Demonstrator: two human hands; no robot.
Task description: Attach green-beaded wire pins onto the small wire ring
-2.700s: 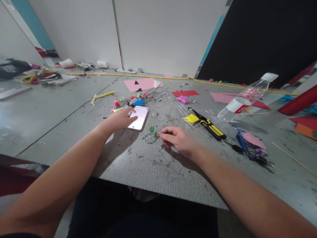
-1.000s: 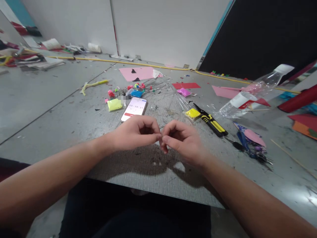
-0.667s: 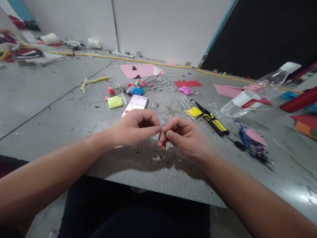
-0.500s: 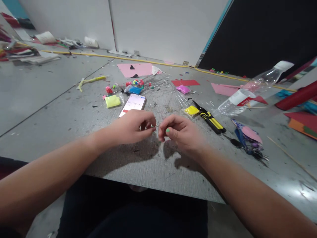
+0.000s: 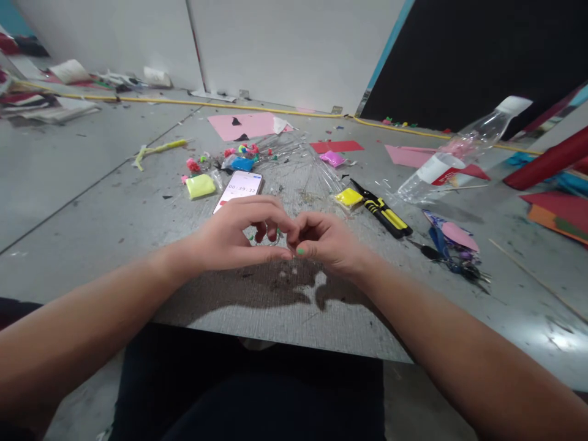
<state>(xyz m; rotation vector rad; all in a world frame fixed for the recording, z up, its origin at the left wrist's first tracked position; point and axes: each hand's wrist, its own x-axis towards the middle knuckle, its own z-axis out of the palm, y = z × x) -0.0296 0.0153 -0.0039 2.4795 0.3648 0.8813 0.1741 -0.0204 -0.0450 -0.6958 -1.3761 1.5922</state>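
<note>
A small wire ring (image 5: 271, 236) with green bits sits between your fingertips, just above the tabletop (image 5: 138, 214). Your left hand (image 5: 234, 236) is curled and pinches it; your right hand (image 5: 326, 242) is curled, fingertips meeting the left, a green speck on the thumb. Phone (image 5: 239, 187) just beyond; cutters (image 5: 383, 211) to the right.

Phone (image 5: 239, 188) and clutter beyond; near board (image 5: 285, 318) bare.
</note>
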